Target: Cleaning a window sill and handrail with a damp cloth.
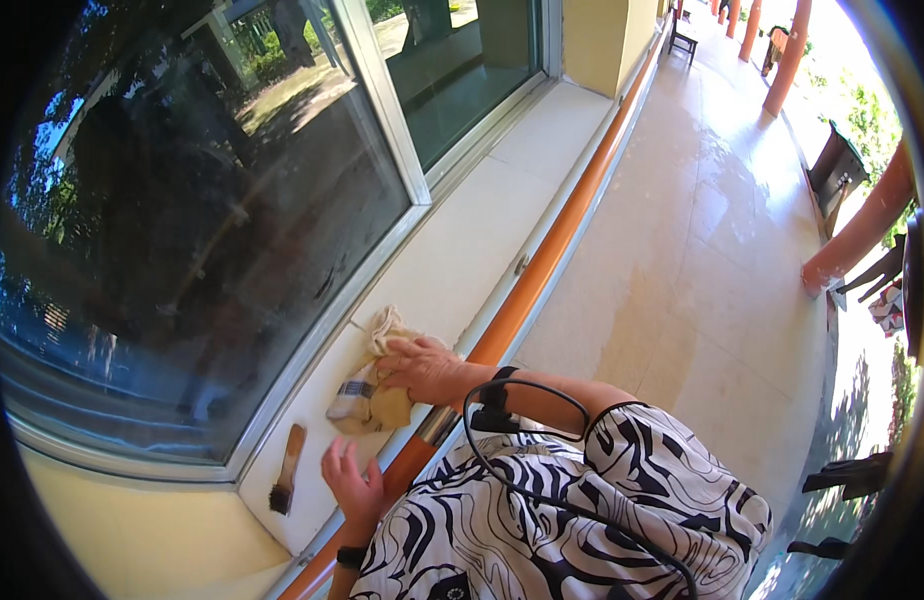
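My right hand (pixel 424 369) presses on a crumpled cream cloth (pixel 393 401) with a dark striped patch, its fingers bent over the cloth. The cloth lies on the white window sill (pixel 465 262), between the window frame and the handrail. My left hand (pixel 353 480) is empty, its fingers apart, above the near end of the sill beside the orange handrail (pixel 507 322). To its left, a brush with a wooden handle (pixel 289 469) rests on the sill, its dark bristles towards me.
A large glass window pane (pixel 199 247) in a metal frame (pixel 383 259) stands along the left, full of reflections. Right of the handrail runs a tiled walkway (pixel 657 262) with wet-looking patches. Reddish columns (pixel 856 225) line its far side, and a dark chair (pixel 683 45) stands farther along.
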Demonstrator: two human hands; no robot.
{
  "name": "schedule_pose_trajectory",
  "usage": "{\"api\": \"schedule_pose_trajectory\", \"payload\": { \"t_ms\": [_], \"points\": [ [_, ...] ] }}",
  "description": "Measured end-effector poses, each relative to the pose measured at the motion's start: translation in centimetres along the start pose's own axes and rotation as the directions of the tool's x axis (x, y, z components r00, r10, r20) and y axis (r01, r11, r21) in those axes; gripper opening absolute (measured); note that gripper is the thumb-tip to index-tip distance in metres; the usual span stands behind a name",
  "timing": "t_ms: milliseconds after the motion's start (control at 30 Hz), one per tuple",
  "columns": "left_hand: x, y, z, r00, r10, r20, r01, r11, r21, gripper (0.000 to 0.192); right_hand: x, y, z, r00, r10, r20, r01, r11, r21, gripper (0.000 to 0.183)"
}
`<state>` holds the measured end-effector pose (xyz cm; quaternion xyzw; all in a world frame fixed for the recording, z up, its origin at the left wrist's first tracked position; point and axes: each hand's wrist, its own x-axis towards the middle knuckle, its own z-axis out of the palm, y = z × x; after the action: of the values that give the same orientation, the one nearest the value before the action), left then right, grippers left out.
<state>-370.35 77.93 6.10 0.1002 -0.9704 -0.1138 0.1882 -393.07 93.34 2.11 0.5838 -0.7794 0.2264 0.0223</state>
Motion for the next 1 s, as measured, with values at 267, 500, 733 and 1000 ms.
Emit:
{"api": "schedule_pose_trajectory", "payload": {
  "t_ms": [267, 500, 733, 1000],
  "points": [
    [-1.1, 0.9, 2.1, 0.995, -0.1, -0.014, 0.1, 0.995, -0.006, 0.036, -4.9, 21.0, -10.8, 0.813, 0.582, -0.026, -0.551, 0.754, -0.357, 0.047],
    [-0.5, 2.1, 1.9, 0.983, -0.181, -0.035, 0.183, 0.982, 0.054, 0.033, -3.6, 22.6, -9.0, 0.761, 0.634, -0.138, -0.639, 0.697, -0.325, 0.055],
    [-0.5, 2.5, 1.7, 0.984, -0.176, -0.005, 0.175, 0.981, 0.084, 0.032, -0.8, 4.8, -3.9, 0.991, -0.085, 0.102, 0.099, 0.984, -0.145, 0.054],
    [-0.7, 2.3, 1.8, 0.981, -0.195, -0.017, 0.196, 0.979, 0.064, 0.032, -1.9, 8.8, -4.4, 0.991, -0.117, 0.072, 0.116, 0.993, 0.016, 0.045]
  ]
}}
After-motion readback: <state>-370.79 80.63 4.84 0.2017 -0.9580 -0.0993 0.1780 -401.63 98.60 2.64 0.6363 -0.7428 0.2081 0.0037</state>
